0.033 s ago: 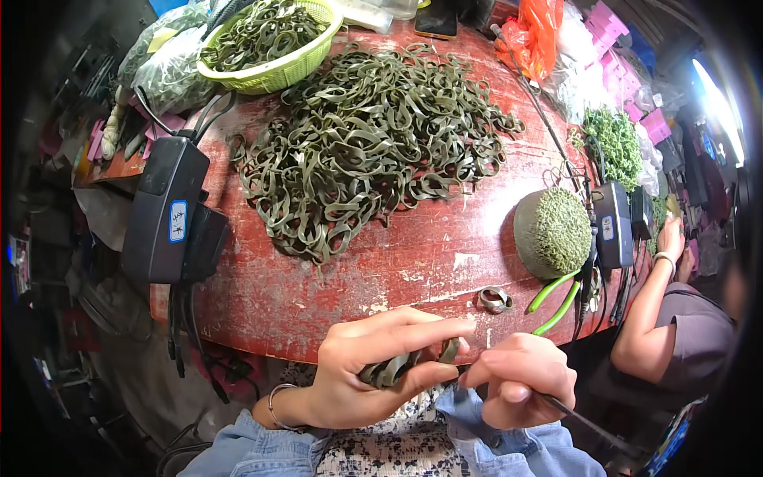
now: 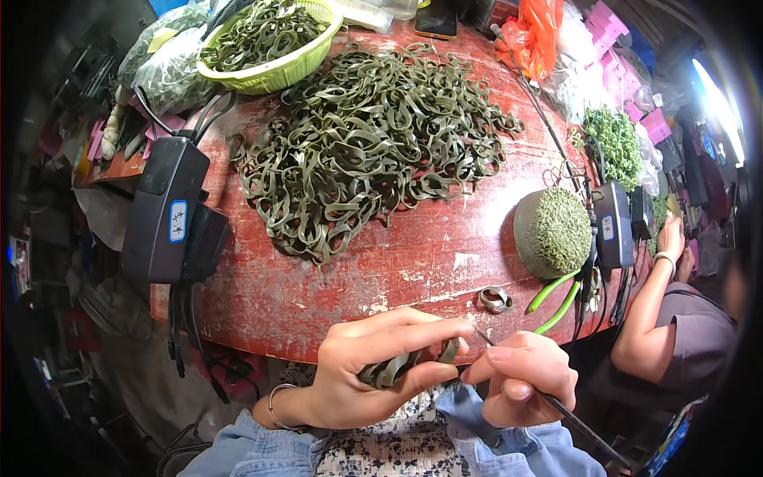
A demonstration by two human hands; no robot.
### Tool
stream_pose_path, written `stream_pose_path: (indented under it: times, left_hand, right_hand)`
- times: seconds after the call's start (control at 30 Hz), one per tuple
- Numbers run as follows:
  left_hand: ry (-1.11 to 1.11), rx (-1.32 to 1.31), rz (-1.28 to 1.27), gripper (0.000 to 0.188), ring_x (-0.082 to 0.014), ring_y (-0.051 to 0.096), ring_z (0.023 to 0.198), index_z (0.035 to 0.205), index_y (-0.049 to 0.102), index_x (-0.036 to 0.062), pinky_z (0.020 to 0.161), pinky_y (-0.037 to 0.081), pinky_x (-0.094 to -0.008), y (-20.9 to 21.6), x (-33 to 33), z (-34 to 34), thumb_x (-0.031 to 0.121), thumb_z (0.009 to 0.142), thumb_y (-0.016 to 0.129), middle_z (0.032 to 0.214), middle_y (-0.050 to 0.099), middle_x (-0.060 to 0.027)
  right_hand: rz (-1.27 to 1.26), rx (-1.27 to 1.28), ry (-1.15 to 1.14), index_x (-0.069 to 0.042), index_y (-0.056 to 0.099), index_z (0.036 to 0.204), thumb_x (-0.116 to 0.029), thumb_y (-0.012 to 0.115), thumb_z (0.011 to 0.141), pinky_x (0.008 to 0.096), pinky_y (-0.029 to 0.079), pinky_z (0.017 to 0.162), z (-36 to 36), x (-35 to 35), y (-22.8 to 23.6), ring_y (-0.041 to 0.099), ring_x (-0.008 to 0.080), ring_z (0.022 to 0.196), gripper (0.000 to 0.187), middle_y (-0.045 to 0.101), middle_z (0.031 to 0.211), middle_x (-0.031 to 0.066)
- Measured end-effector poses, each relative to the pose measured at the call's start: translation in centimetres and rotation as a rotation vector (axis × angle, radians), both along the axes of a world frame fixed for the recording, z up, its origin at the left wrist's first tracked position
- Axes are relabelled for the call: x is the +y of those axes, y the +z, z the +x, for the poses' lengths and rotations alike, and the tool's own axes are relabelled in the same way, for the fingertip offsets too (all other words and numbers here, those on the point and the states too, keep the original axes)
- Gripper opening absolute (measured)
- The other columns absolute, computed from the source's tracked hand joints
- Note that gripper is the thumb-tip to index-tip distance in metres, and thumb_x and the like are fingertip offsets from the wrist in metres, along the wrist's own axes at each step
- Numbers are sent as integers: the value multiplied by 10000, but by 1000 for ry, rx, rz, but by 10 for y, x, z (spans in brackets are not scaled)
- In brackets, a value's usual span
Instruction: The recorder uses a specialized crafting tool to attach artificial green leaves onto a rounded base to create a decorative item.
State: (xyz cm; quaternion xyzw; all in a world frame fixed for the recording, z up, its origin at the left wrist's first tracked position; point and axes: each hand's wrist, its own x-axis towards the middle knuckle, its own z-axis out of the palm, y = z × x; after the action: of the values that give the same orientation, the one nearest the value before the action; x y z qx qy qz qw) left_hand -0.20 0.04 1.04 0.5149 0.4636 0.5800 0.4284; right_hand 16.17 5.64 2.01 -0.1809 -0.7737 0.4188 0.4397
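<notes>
My left hand (image 2: 373, 362) pinches a folded dark green leaf strip (image 2: 397, 367) at the near edge of a round red table (image 2: 318, 294). My right hand (image 2: 520, 378) grips a thin metal needle tool (image 2: 548, 401) whose tip touches the strip's end. A large heap of loose green strips (image 2: 366, 151) covers the middle of the table. One small finished coil (image 2: 494, 300) lies on the wood just beyond my hands.
A green basket (image 2: 270, 40) of strips stands at the far left. A black power box (image 2: 163, 211) with cables sits on the left rim. A green moss-covered ball (image 2: 552, 230) and green-handled pliers (image 2: 556, 302) lie right. Another person's arm (image 2: 652, 318) rests at the right.
</notes>
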Motion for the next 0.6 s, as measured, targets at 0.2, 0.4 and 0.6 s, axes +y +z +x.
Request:
stream_pose_path:
  times: [0.2,0.4,0.6]
  left_hand:
    - [-46,33,-65,324,-181,601,731,971,601,-45,637,481,-280,5,1,-3,193,757,656,795,618,-130]
    - [-31,-53,-90,310,-165,593,709,978,602,-41,619,471,-268,4,2,1,170,756,654,776,619,-122]
    - [-37,3,-76,298,-141,578,680,985,600,-41,616,463,-255,8,3,-1,151,762,646,772,619,-120]
  right_hand:
    - [-29,111,112,54,579,937,-48,565,789,262,446,439,-4,7,-2,565,173,494,180,604,640,111]
    - [-91,22,-57,50,567,941,-43,547,798,256,460,449,1,2,-2,563,164,489,171,595,613,102]
    - [-122,41,-26,17,532,901,-201,486,860,228,376,385,-3,4,2,503,125,410,226,552,507,85]
